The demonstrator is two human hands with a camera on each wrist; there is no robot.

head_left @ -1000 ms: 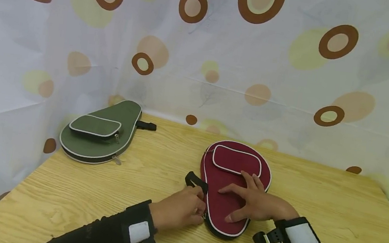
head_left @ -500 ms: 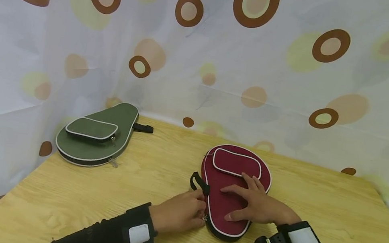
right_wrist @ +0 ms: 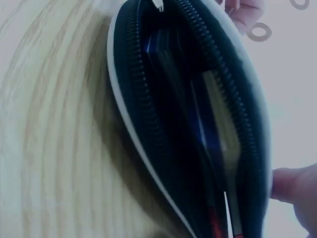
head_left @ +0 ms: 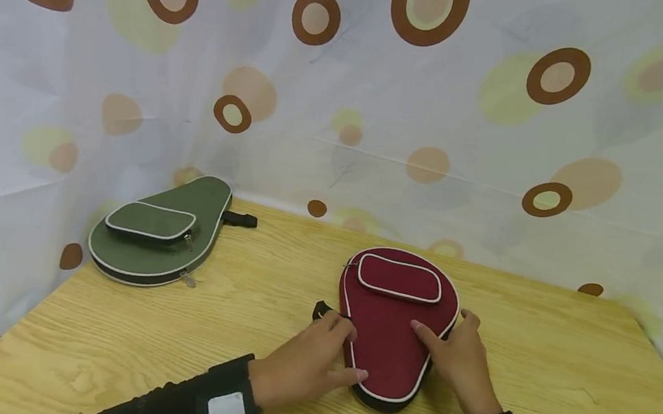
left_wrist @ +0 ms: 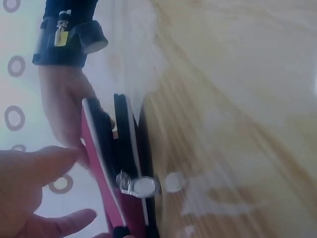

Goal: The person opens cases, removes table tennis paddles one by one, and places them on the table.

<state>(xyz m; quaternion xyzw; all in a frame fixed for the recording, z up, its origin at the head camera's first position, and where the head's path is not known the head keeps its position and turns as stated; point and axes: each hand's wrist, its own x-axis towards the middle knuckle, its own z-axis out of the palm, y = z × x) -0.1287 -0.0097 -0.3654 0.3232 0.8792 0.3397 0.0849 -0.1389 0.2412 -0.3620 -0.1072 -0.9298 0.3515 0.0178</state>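
Note:
A dark red table tennis paddle case (head_left: 394, 325) lies on the table, its white-piped front pocket towards the back. My left hand (head_left: 313, 357) is at its left edge, thumb extended over the lower front and fingers beside the black strap (head_left: 325, 311). A silver zipper pull (left_wrist: 143, 186) hangs free on that side in the left wrist view. My right hand (head_left: 462, 358) is at the right edge, thumb on the cover and index finger just outside the piping. In the right wrist view this side gapes unzipped, showing paddles with blue and tan handles (right_wrist: 215, 116) inside.
A green paddle case (head_left: 161, 227) with its own pocket and black strap lies at the back left of the wooden table (head_left: 275, 262). A white curtain (head_left: 345, 98) with brown and yellow circles hangs behind and along the left side.
My right hand has moved from flat on the case's cover to its right edge. My left hand has let go of the zipper pull, its thumb now spread over the cover's lower left.

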